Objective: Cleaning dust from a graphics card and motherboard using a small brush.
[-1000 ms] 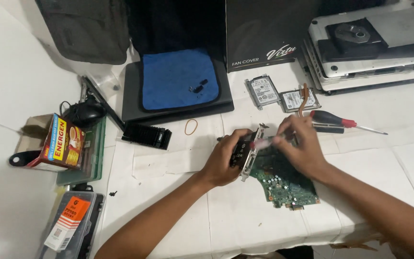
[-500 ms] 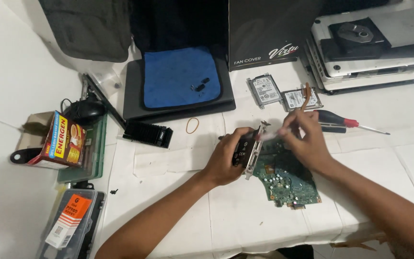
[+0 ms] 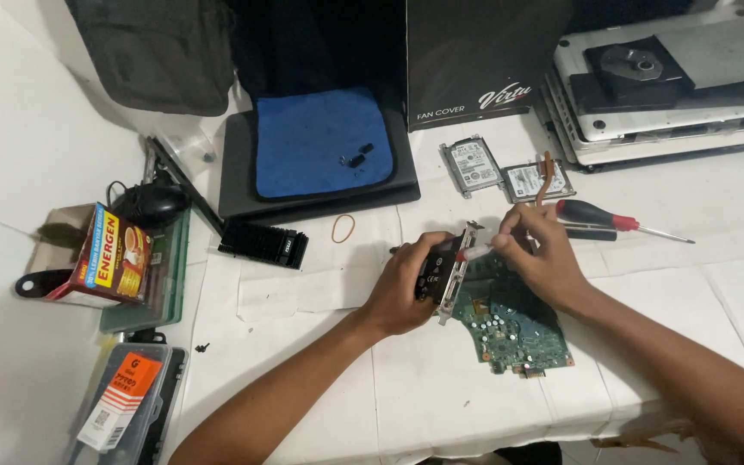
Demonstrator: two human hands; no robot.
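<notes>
White paper covers the bench where the left hand (image 3: 402,288) clasps a black expansion card (image 3: 441,267) upright beside the green circuit board (image 3: 510,323), while the right hand (image 3: 540,258), barely shifted over the last second, pinches a small syringe-like tube (image 3: 475,252) against the card's top edge

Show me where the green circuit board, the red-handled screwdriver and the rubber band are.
green circuit board (image 3: 514,331): head view, bare middle of the board.
red-handled screwdriver (image 3: 592,213): head view, on the handle.
rubber band (image 3: 343,227): head view, on the loop's edge.
</notes>
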